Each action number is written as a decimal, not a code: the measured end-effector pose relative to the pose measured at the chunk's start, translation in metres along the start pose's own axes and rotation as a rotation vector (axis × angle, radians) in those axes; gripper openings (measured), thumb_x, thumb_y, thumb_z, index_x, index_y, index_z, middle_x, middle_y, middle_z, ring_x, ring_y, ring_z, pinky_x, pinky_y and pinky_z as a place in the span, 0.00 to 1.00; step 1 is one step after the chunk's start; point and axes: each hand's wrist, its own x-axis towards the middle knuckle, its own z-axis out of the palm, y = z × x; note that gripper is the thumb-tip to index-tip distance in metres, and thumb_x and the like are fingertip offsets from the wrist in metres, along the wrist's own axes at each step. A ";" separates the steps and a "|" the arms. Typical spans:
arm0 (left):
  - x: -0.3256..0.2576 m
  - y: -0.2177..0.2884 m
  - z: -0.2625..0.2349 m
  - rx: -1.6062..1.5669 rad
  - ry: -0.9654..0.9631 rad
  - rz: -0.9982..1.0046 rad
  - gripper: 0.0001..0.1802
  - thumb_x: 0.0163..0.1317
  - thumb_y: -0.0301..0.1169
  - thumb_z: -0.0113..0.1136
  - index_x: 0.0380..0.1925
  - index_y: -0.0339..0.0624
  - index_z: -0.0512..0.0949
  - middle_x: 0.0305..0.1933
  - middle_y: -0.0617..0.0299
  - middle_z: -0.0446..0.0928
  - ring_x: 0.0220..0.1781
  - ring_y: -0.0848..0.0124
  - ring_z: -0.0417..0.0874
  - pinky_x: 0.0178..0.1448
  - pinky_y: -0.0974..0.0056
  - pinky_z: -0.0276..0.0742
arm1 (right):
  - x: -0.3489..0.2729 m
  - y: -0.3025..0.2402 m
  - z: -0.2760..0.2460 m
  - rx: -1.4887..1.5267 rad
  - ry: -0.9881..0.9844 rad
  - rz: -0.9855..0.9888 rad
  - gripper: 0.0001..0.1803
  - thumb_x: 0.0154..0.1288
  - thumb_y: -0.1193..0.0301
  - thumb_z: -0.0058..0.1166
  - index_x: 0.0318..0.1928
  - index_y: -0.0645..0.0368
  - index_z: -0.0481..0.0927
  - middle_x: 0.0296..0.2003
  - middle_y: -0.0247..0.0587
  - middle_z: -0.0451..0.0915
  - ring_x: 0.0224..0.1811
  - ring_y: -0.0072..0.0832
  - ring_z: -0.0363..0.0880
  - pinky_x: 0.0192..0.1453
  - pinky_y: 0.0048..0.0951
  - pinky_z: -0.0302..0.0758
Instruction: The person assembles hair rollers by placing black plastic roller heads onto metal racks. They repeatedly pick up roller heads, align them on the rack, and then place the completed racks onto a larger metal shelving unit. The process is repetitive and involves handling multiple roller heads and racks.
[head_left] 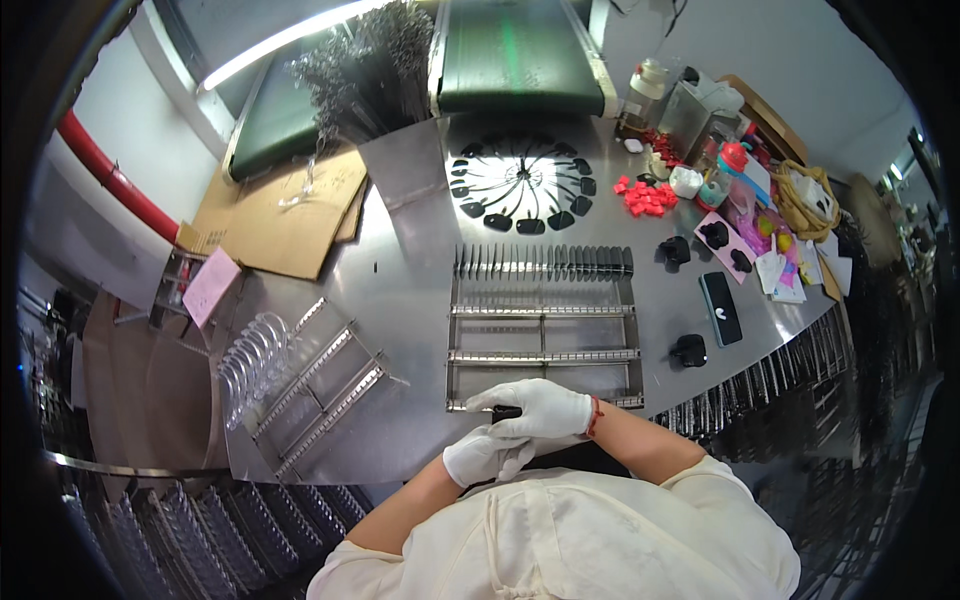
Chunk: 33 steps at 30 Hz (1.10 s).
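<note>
Close to my body, at the table's near edge, my two white-gloved hands meet. My right hand (545, 408) has its fingers bent over a small black piece (506, 412), mostly hidden by the glove. Just below and to the left, my left hand (484, 458) is curled against the right one; whatever it grips is hidden. Directly beyond them lies a metal slotted rack (545, 356). Along its far side stands a row of dark, flat pieces (545, 263), packed closer at the right.
Black paddle-shaped parts (530, 227) form a ring beyond the rack. At left stands a second rack (320, 400) with clear curved pieces (250, 365). A phone (720, 310), black clips (688, 350) and red bits (645, 197) lie at right. Cardboard (270, 220) lies back left, near a green conveyor (520, 60).
</note>
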 end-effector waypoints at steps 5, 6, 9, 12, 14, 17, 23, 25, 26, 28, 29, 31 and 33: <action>-0.014 0.046 0.019 0.167 0.000 0.049 0.11 0.74 0.34 0.60 0.51 0.41 0.79 0.33 0.55 0.84 0.27 0.67 0.83 0.33 0.64 0.78 | -0.018 -0.008 -0.017 0.173 0.165 0.047 0.44 0.55 0.77 0.74 0.73 0.59 0.69 0.65 0.46 0.77 0.68 0.31 0.75 0.74 0.35 0.71; -0.015 0.048 0.015 0.144 -0.033 0.049 0.10 0.74 0.30 0.58 0.52 0.41 0.80 0.37 0.55 0.85 0.32 0.68 0.85 0.39 0.63 0.82 | -0.022 -0.016 -0.022 0.141 0.132 0.092 0.45 0.54 0.78 0.75 0.73 0.59 0.69 0.64 0.45 0.78 0.66 0.30 0.77 0.73 0.34 0.73; -0.010 0.047 0.009 0.710 0.191 0.228 0.13 0.73 0.23 0.52 0.54 0.40 0.81 0.45 0.61 0.86 0.45 0.72 0.85 0.53 0.63 0.82 | -0.021 -0.020 -0.014 0.130 0.178 0.045 0.45 0.53 0.75 0.77 0.72 0.56 0.71 0.56 0.39 0.82 0.57 0.27 0.82 0.66 0.32 0.78; -0.007 0.049 -0.004 0.788 0.168 0.137 0.19 0.76 0.23 0.52 0.65 0.40 0.76 0.62 0.64 0.81 0.63 0.75 0.78 0.64 0.66 0.77 | -0.015 -0.021 0.002 0.248 0.317 -0.010 0.43 0.54 0.76 0.76 0.71 0.55 0.71 0.53 0.37 0.82 0.54 0.25 0.81 0.63 0.31 0.79; -0.008 0.046 -0.011 0.697 0.159 0.215 0.18 0.78 0.25 0.51 0.64 0.38 0.76 0.61 0.61 0.81 0.62 0.74 0.80 0.62 0.65 0.79 | -0.009 -0.013 0.011 0.388 0.440 -0.080 0.44 0.54 0.77 0.76 0.71 0.56 0.70 0.56 0.39 0.81 0.57 0.26 0.79 0.65 0.31 0.77; -0.016 0.058 0.001 0.564 0.126 0.415 0.18 0.80 0.28 0.50 0.64 0.35 0.76 0.58 0.57 0.83 0.56 0.71 0.84 0.59 0.63 0.81 | -0.005 0.010 0.000 1.075 0.423 -0.078 0.44 0.56 0.75 0.71 0.73 0.53 0.66 0.64 0.43 0.75 0.69 0.33 0.73 0.73 0.40 0.70; -0.023 0.056 -0.004 0.713 0.490 0.829 0.19 0.81 0.30 0.49 0.65 0.34 0.75 0.43 0.58 0.87 0.40 0.73 0.86 0.50 0.65 0.83 | 0.054 0.025 -0.041 1.069 0.394 -0.308 0.36 0.66 0.81 0.61 0.72 0.41 0.68 0.64 0.48 0.76 0.74 0.48 0.71 0.76 0.57 0.69; -0.022 0.054 -0.005 0.725 0.548 0.812 0.18 0.77 0.24 0.53 0.64 0.37 0.77 0.41 0.60 0.87 0.36 0.75 0.85 0.45 0.68 0.83 | 0.076 0.032 -0.043 0.658 0.513 -0.266 0.32 0.63 0.87 0.62 0.66 0.51 0.74 0.59 0.42 0.77 0.69 0.40 0.76 0.72 0.43 0.74; -0.022 0.054 -0.005 0.775 0.562 0.826 0.18 0.77 0.25 0.54 0.64 0.37 0.77 0.40 0.60 0.87 0.35 0.75 0.85 0.44 0.68 0.83 | 0.085 0.032 -0.043 0.447 0.573 -0.191 0.31 0.61 0.89 0.63 0.63 0.55 0.76 0.58 0.41 0.78 0.67 0.37 0.77 0.70 0.39 0.75; -0.023 0.055 -0.004 0.877 0.585 0.847 0.18 0.77 0.27 0.55 0.64 0.38 0.77 0.39 0.59 0.87 0.34 0.75 0.85 0.42 0.68 0.82 | 0.104 0.035 -0.041 0.340 0.597 -0.213 0.28 0.56 0.87 0.69 0.58 0.62 0.79 0.55 0.40 0.79 0.62 0.29 0.79 0.66 0.34 0.79; -0.020 0.053 -0.007 0.828 0.580 0.836 0.18 0.77 0.29 0.57 0.64 0.39 0.78 0.38 0.59 0.88 0.32 0.74 0.85 0.41 0.67 0.83 | 0.110 0.038 -0.041 0.149 0.611 -0.211 0.26 0.55 0.86 0.70 0.56 0.61 0.81 0.55 0.41 0.79 0.62 0.30 0.79 0.65 0.34 0.80; -0.023 0.053 -0.007 0.850 0.595 0.853 0.18 0.77 0.29 0.57 0.63 0.39 0.78 0.37 0.58 0.88 0.32 0.72 0.86 0.41 0.66 0.83 | 0.118 0.033 -0.039 -0.146 0.600 -0.200 0.25 0.52 0.83 0.72 0.52 0.58 0.84 0.55 0.43 0.80 0.62 0.33 0.80 0.64 0.34 0.80; -0.024 0.054 -0.007 0.864 0.605 0.857 0.18 0.76 0.29 0.57 0.63 0.39 0.79 0.37 0.57 0.88 0.32 0.71 0.87 0.41 0.65 0.83 | 0.119 0.012 -0.038 -0.353 0.575 -0.180 0.24 0.49 0.80 0.74 0.50 0.56 0.86 0.55 0.45 0.81 0.61 0.37 0.80 0.64 0.34 0.78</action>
